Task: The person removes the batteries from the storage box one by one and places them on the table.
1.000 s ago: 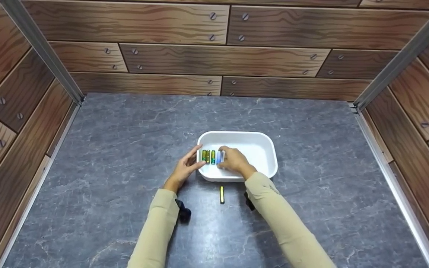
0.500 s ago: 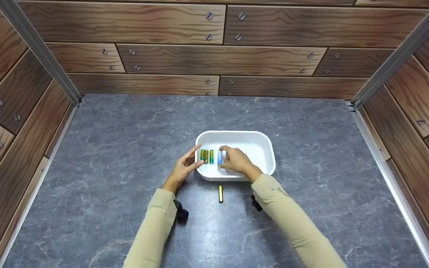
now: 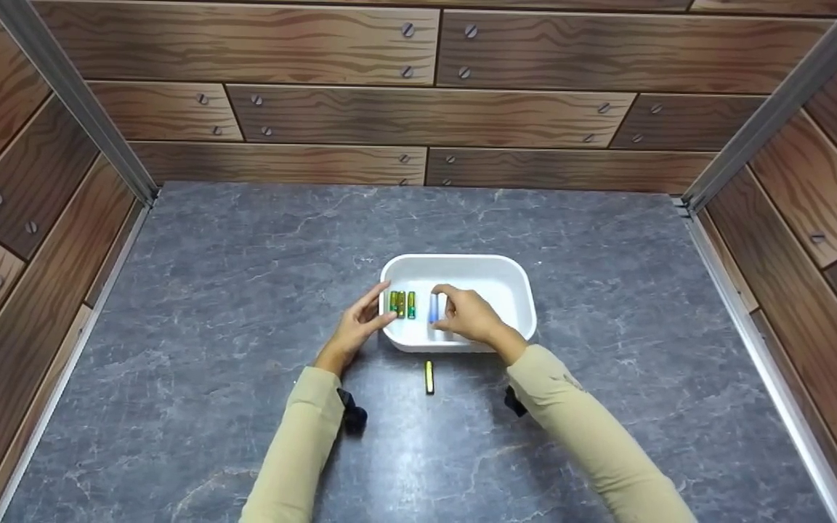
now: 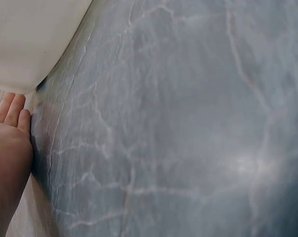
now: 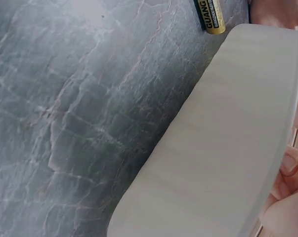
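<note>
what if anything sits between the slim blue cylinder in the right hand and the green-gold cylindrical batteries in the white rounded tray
Nothing visible: only bare floor of the white tray separates the blue cylinder from the green-gold batteries. The left hand is on their other side.

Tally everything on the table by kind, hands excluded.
Tray, white: 1
Gold-toned batteries: 4 (3 inside, plus a loose battery outside)
Blue cylinder, likely a battery, in right hand: 1
Total: 6
</note>
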Tool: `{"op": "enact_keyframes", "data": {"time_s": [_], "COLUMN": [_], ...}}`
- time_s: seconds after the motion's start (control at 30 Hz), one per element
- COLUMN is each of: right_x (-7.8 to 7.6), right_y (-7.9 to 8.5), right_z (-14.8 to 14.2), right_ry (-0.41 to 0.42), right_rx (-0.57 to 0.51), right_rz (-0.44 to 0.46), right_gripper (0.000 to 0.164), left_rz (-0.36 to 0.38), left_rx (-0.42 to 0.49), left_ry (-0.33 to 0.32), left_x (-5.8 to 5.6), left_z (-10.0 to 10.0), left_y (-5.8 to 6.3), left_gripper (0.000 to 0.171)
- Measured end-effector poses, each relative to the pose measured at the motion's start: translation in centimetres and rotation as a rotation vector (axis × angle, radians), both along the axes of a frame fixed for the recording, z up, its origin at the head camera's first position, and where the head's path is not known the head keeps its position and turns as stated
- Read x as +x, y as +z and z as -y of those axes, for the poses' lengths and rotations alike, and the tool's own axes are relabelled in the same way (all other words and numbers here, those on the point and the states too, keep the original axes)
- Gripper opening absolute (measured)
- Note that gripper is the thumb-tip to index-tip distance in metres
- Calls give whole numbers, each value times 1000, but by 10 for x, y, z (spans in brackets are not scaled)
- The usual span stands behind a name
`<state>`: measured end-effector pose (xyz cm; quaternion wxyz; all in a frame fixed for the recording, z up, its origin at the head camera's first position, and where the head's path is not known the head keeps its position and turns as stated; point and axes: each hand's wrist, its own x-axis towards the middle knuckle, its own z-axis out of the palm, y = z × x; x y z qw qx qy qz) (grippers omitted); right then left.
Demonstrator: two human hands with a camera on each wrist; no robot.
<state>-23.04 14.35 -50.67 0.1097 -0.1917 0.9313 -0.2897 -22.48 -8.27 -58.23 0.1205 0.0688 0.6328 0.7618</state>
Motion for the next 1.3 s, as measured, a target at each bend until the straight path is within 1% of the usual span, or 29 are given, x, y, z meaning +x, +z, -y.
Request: {"op": "enact_keyframes", "data": {"time_s": [0.13,0.27,0.5,0.57,0.73,1.03,1.3], "right_x": [3,8,18,20,25,32,46], "right_y": [1,3,7,8,9,12,12], "right_z": [-2,-5,-9,-10,-14,-20,-22], "right_ry": [3,19,60,65,63,62,88], "right_rx": [-16,-25,-31,-36,-63,-118,-142], "right_rz": [9,-3,-26,-30,-52,-48,-32], "right_gripper": [55,55,55,55,55,54,55], "left_rz": [19,32,17,22,21,15,59], "left_rx": [-9,-16,-9,-5,-10,-11,-40], "left_ry": [3,3,-2,1,5,9,9], "left_x": [0,-1,-2,-2,-2,0,-2], "left_z": [0,0,0,-1,-1,0,-1], "left_y": [1,1,0,0,0,2,2], "left_gripper": [67,66,65,66,65,65,65]}}
